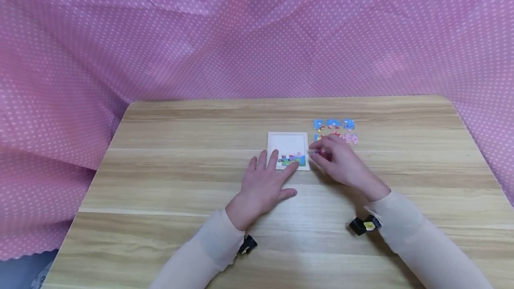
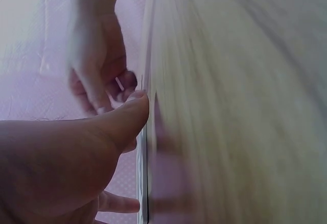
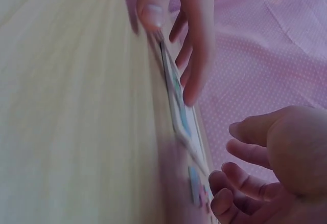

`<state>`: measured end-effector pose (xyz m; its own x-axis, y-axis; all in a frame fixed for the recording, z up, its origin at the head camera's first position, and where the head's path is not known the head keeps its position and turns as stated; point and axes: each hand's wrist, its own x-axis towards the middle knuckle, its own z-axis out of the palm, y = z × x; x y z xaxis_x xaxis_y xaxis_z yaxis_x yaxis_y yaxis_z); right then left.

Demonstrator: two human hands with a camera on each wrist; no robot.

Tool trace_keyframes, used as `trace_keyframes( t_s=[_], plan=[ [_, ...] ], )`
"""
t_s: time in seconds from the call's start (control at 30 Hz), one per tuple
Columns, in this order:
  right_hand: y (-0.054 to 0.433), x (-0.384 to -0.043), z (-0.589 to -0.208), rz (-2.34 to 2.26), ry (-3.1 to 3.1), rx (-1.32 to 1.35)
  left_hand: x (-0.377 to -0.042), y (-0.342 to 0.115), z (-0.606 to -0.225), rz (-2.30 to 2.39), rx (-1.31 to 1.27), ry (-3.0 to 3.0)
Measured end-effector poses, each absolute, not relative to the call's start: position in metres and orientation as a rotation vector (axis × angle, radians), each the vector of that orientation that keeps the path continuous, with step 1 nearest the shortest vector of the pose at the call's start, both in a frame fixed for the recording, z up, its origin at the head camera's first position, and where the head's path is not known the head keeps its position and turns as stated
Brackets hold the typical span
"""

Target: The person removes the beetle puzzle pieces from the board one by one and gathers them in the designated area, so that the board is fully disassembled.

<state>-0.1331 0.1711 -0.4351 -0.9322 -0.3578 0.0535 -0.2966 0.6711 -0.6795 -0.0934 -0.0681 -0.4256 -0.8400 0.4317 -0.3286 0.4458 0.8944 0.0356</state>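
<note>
My left hand (image 1: 263,186) lies with fingers spread over the lower left of a white square puzzle frame (image 1: 288,133). Its index fingertip touches colourful joined pieces (image 1: 297,160) along the frame's bottom. In the left wrist view, the left thumb (image 2: 130,114) sits beside the frame's thin edge. Just off the frame's right side, my right hand (image 1: 341,159) pinches a small puzzle piece (image 1: 313,151), mostly hidden by its fingers. The right wrist view shows its fingers (image 3: 245,152) curled near the frame's corner.
Loose blue puzzle pieces (image 1: 334,123) lie in a row right of the frame, with a pink piece (image 1: 351,138) below them and others partly covered by the right hand. A pink dotted cloth (image 1: 257,35) hangs behind the wooden table (image 1: 180,177).
</note>
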Motion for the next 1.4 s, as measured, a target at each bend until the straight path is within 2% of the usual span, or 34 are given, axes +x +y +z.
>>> trace_keyframes(
  t_s=[0.67,1.4],
  plan=[
    [0.125,-0.159,-0.424,-1.031,2.549,-0.639,-0.092,-0.065,-0.428,-0.113,0.673,2.754],
    [0.12,-0.169,-0.434,-0.957,2.55,-0.683,-0.092,-0.063,-0.427,-0.159,0.691,2.775]
  ],
)
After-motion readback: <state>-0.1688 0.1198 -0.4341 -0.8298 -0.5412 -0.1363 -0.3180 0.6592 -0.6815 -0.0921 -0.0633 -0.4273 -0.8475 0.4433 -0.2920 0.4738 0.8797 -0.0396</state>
